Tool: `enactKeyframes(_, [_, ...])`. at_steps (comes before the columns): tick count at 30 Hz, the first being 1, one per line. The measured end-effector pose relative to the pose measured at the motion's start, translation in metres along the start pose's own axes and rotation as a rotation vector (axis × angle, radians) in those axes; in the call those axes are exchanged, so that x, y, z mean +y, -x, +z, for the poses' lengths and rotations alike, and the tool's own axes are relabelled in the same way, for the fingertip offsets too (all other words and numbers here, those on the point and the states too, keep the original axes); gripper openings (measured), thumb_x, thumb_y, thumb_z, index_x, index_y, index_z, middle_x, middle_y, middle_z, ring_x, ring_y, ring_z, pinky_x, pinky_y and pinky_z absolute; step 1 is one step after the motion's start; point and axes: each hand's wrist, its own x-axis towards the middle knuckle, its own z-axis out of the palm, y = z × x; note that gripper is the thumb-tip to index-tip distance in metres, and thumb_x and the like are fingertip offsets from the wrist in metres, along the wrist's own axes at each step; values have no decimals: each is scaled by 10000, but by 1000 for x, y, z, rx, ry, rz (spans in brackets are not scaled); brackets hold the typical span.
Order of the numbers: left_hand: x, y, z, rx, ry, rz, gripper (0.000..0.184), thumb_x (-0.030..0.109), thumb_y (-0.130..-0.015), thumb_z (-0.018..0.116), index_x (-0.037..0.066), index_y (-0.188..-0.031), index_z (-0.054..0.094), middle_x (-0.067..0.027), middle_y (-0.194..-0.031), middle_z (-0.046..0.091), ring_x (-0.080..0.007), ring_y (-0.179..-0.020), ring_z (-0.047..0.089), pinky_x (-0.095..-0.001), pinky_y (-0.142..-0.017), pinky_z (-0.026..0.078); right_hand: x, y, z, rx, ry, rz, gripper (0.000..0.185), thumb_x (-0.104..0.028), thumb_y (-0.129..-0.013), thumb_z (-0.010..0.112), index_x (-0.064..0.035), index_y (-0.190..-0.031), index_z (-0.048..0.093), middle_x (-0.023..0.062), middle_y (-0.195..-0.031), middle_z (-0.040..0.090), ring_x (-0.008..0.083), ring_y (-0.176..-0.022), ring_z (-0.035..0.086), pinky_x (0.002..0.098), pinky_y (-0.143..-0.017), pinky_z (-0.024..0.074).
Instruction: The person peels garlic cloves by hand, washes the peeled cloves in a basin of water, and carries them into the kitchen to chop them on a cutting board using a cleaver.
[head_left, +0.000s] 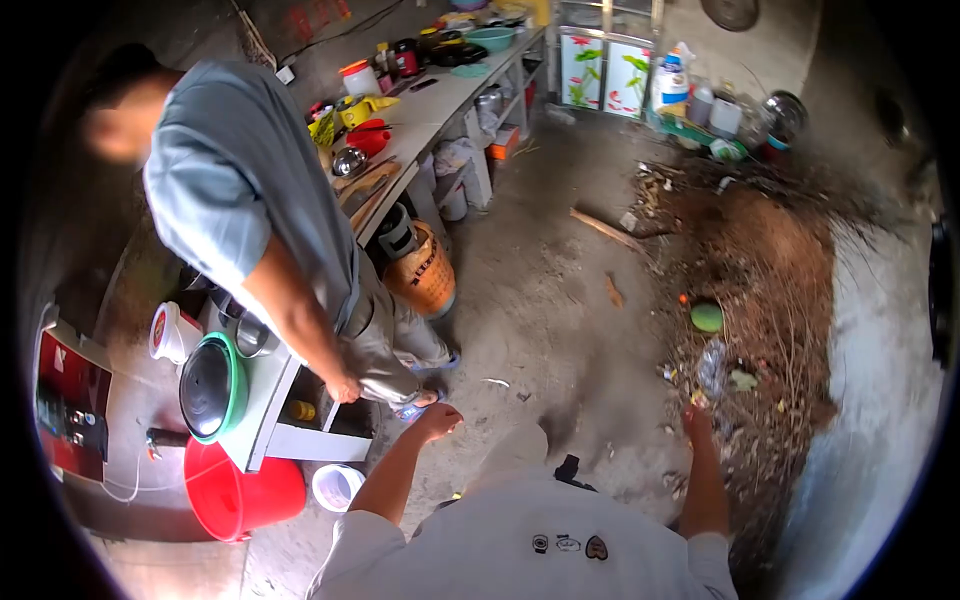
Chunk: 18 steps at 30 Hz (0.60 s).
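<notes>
My left hand (437,423) hangs over the concrete floor, close in view to the other person's sandal (416,404). Its fingers curl in, and nothing shows in them. My right hand (696,420) reaches down at the edge of a litter heap (790,300) of twigs and brown debris. A small yellowish scrap (699,398) appears at its fingertips; whether it is held or lies behind them I cannot make out. Near that hand lie a crumpled clear plastic bag (712,366) and a green melon (706,317).
Another person (250,190) stands at the left beside a long counter (440,95) with kitchenware. Under it is an orange gas cylinder (422,272). A red tub (235,495) and a white bucket (338,487) stand lower left. A stick (605,229) lies on the floor.
</notes>
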Motion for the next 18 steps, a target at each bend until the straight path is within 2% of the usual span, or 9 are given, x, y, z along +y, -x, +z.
enactKeyframes(3, [64,-47,-31,93,113,9,209,195,-812,533,48,-938,610,-30,-623,559,-99,-517,492,-254,-459,389,-129,-148,-64,204,-265,-269,253,-300,-813,505,-65,-863,584,172,-684,574,340,-689,580,388,-591,444])
enactKeyframes(6, [88,-149,-69,30,417,-34,201,178,-827,514,44,-956,591,-9,-582,518,-95,-459,442,-252,-408,356,-173,-238,-31,230,-426,-347,244,-293,-797,541,-80,-906,591,142,-699,584,290,-688,588,364,-599,448])
enactKeyframes(8, [150,-172,-107,107,393,22,178,175,-837,496,49,-922,589,-10,-576,497,-84,-431,411,-251,-384,323,-185,-254,-13,-17,-138,-207,165,-164,-801,536,-98,-941,592,70,-736,591,138,-684,543,279,-622,446])
enactKeyframes(9, [174,-185,-127,118,411,27,172,176,-839,494,49,-905,589,-11,-571,494,-85,-426,409,-253,-386,320,-175,-258,-1,-273,-192,-180,287,-292,-766,580,-102,-982,569,127,-767,595,243,-741,580,343,-640,456])
enactKeyframes(11, [200,-226,-158,215,408,115,171,186,-827,501,43,-846,592,-32,-562,506,-103,-431,441,-275,-399,342,-128,-261,43,-575,3,-87,326,-298,-752,596,-85,-997,586,142,-852,609,236,-784,591,326,-676,462])
enactKeyframes(12, [205,-248,-174,466,95,347,178,194,-818,507,38,-822,591,-52,-571,528,-130,-465,479,-290,-435,371,-117,-251,28,-746,-44,-199,357,-307,-759,591,-46,-1003,575,174,-896,604,245,-804,590,331,-691,461])
enactKeyframes(13, [209,-269,-190,702,-238,563,187,202,-809,513,32,-797,590,-72,-580,549,-156,-499,517,-305,-472,400,-112,-256,25,-829,41,-156,354,-309,-763,585,-43,-995,574,178,-888,602,254,-801,588,339,-685,460])
enactKeyframes(16, [256,-291,-252,769,-84,218,218,234,-793,528,27,-800,595,-132,-678,594,-204,-599,567,-329,-568,433,-116,-309,21,-941,257,68,345,-317,-773,564,-35,-971,572,191,-863,594,282,-794,583,364,-670,460])
enactKeyframes(18, [227,-354,-287,989,-65,291,230,250,-788,538,29,-803,601,-142,-724,604,-219,-632,569,-333,-596,439,-138,-380,22,-923,337,133,343,-323,-779,550,-29,-954,570,200,-846,590,300,-788,580,381,-660,459])
